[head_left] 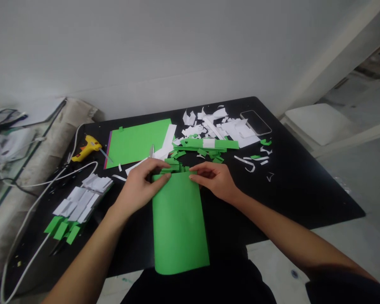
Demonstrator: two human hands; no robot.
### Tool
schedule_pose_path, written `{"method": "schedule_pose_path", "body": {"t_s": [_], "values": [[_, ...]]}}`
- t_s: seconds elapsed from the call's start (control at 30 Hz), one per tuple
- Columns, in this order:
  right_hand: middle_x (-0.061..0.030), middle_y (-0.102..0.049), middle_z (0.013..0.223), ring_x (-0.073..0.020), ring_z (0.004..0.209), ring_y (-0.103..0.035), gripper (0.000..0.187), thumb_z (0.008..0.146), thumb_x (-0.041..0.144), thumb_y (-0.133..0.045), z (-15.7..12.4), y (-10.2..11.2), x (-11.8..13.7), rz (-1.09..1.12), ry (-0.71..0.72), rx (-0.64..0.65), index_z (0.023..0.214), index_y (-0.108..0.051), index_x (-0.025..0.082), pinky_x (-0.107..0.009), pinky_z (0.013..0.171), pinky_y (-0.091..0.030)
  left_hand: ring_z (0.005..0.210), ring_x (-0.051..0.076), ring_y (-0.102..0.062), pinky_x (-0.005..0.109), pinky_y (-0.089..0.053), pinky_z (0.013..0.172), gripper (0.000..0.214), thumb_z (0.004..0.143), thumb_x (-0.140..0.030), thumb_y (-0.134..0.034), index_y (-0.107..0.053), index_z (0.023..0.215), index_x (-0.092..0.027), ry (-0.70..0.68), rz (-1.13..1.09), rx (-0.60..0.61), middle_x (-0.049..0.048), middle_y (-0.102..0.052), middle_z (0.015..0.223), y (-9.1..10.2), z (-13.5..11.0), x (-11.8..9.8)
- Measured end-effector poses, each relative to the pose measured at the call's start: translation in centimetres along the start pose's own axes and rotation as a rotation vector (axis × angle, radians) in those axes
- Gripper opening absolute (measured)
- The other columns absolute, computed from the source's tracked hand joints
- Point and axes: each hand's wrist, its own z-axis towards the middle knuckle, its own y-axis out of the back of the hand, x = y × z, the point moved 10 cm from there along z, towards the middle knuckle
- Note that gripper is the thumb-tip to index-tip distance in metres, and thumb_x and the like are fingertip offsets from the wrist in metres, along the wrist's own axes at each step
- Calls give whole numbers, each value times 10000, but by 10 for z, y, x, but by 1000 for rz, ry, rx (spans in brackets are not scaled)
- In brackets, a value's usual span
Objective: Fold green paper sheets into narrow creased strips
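Observation:
A green paper sheet [180, 223] hangs over the table's front edge toward me, its lower end curling. My left hand [147, 177] pinches the sheet's far left corner between thumb and fingers. At the far right corner, my right hand [214, 179] grips the same edge with thumb and fingertips. Just beyond that edge lie small green paper pieces [174, 165], partly hidden by the sheet and my fingers. Behind my left hand, a pointed metal blade tip [151, 150] shows; the rest of it is covered.
A yellow glue gun [90, 147] with a white cord lies left, near a layered white and green paper piece [79, 200]. Green sheets [136, 141], white scraps [205, 122], a folded green strip [221, 144] and a phone [256, 122] occupy the black table [304, 190].

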Motion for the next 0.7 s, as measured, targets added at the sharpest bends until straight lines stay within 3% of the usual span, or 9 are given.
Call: {"method": "schedule_pose_path", "body": {"t_s": [0.1, 0.23, 0.37, 0.53, 0.7], "values": [[-9, -744, 739, -158, 626, -674, 248, 751, 398, -873, -3, -6, -3, 1, -6, 41, 941, -822, 247, -294, 568, -573, 1047, 253, -708, 391, -523, 936, 205, 945, -356, -657, -734, 1121, -282, -102, 123, 151, 42, -769, 1143, -16, 8, -24], [-5, -745, 737, -148, 623, -675, 249, 754, 377, -873, -3, -7, -3, 9, 12, 48, 954, -815, 240, -282, 574, -562, 871, 225, -723, 339, -518, 763, 155, 934, -314, -652, -684, 1078, -265, -76, 43, 359, 25, -777, 964, -42, 21, -35], [4, -734, 704, -150, 609, -679, 262, 730, 376, -895, -1, -1, 0, 34, 6, -2, 924, -788, 236, -283, 566, -564, 754, 191, -687, 303, -481, 665, 103, 936, -310, -652, -641, 1018, -249, -56, -36, 408, 3, -731, 827, -50, 29, -37], [-16, -776, 794, -173, 701, -733, 186, 757, 322, -880, -1, -1, 34, 74, 52, 15, 890, -783, 236, -313, 637, -625, 774, 174, -683, 299, -506, 705, 73, 957, -305, -661, -688, 985, -243, -126, -58, 348, 5, -732, 856, -31, 28, -55], [1, -775, 798, -134, 672, -725, 197, 784, 214, -870, 2, -21, 99, 151, 198, 184, 971, -810, 228, -259, 618, -633, 802, 152, -684, 262, -537, 741, 85, 938, -299, -719, -731, 992, -235, -214, -138, 185, 1, -738, 872, 17, 22, -83]]}}
